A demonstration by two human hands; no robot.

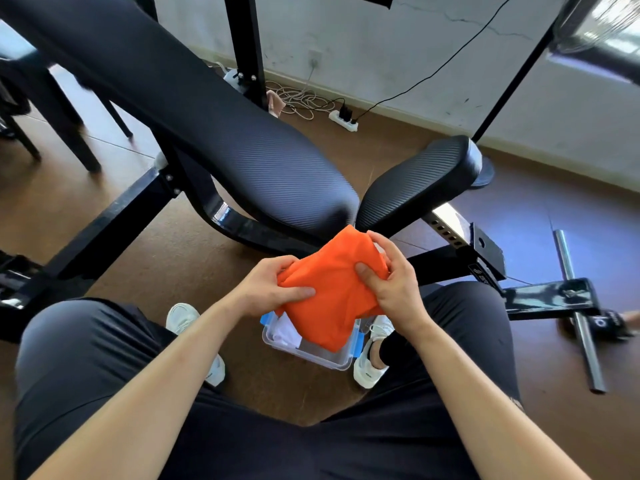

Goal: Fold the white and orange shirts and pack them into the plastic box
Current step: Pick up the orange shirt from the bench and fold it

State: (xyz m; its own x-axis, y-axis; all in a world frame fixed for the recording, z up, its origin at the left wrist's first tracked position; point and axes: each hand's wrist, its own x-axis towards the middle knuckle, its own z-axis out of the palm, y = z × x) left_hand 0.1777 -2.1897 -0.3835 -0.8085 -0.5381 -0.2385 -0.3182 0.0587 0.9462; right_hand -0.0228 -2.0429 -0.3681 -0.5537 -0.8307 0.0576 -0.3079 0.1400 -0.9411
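A folded orange shirt (334, 287) is held in the air between my knees, above the clear plastic box (318, 358) on the floor. My left hand (273, 287) grips its left edge, thumb on top. My right hand (391, 275) grips the right side, thumb pressed on the cloth and fingers curled over the far edge. Inside the box lies the white shirt (285, 332), partly hidden by the orange one. The box has blue clips on its sides.
A black padded weight bench (221, 133) stands just beyond my hands, its seat pad (420, 183) to the right. My white shoes (372, 358) flank the box. A steel bar (576, 310) lies on the brown floor at right. A power strip (343, 119) and cables sit by the wall.
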